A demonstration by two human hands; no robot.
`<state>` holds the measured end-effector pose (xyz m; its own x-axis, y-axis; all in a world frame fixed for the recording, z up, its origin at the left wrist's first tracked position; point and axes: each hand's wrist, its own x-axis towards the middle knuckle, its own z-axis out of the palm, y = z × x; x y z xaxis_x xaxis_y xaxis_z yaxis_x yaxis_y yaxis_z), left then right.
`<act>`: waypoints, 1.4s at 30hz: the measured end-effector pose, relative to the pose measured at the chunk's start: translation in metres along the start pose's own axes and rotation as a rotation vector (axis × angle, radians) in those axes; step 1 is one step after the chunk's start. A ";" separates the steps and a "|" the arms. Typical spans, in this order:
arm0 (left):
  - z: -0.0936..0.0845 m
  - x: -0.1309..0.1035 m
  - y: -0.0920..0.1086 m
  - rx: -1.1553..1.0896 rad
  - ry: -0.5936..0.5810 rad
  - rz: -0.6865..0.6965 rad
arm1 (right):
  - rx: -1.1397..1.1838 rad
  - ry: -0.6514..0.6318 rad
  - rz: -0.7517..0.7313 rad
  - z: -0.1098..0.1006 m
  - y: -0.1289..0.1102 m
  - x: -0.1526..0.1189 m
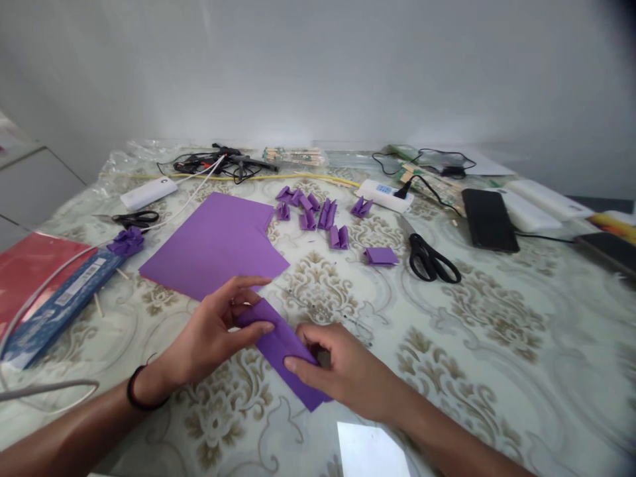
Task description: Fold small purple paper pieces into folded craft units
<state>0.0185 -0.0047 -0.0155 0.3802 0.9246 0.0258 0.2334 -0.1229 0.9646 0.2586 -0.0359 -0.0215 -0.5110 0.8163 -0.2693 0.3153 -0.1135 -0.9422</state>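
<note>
Beyond the left hand [211, 334], purple sheets [213, 245] are lying on the surface [477, 384]; beyond the right hand [345, 371], folded pieces [326, 215] and scissors [426, 257] are resting. Both hands are pinching the purple strip [279, 343] between them, its long axis slanting from the left hand nearward, rightward past the right thumb.

Seemingly a home craft spot: floral tablecloth [497, 371] across the middle, scissors [421, 244] right of centre, folded paper [281, 335] lower centre.
</note>
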 end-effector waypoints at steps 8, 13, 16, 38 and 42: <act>0.008 -0.002 0.007 0.000 -0.065 -0.059 | 0.044 0.015 -0.070 0.000 -0.005 0.000; 0.011 -0.002 0.007 -0.267 -0.099 -0.183 | 0.152 0.008 -0.025 0.006 -0.001 -0.001; 0.013 -0.002 0.007 -0.367 -0.109 -0.231 | 0.322 -0.006 0.005 0.011 0.003 0.000; 0.010 -0.001 0.012 -0.210 -0.318 -0.261 | 0.476 -0.018 0.009 -0.001 0.003 0.006; 0.009 0.000 0.007 -0.200 -0.291 -0.255 | 0.480 -0.003 0.011 -0.001 0.005 0.008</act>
<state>0.0279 -0.0090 -0.0113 0.5759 0.7727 -0.2668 0.1849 0.1948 0.9633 0.2567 -0.0297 -0.0278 -0.5120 0.8121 -0.2799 -0.0839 -0.3715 -0.9246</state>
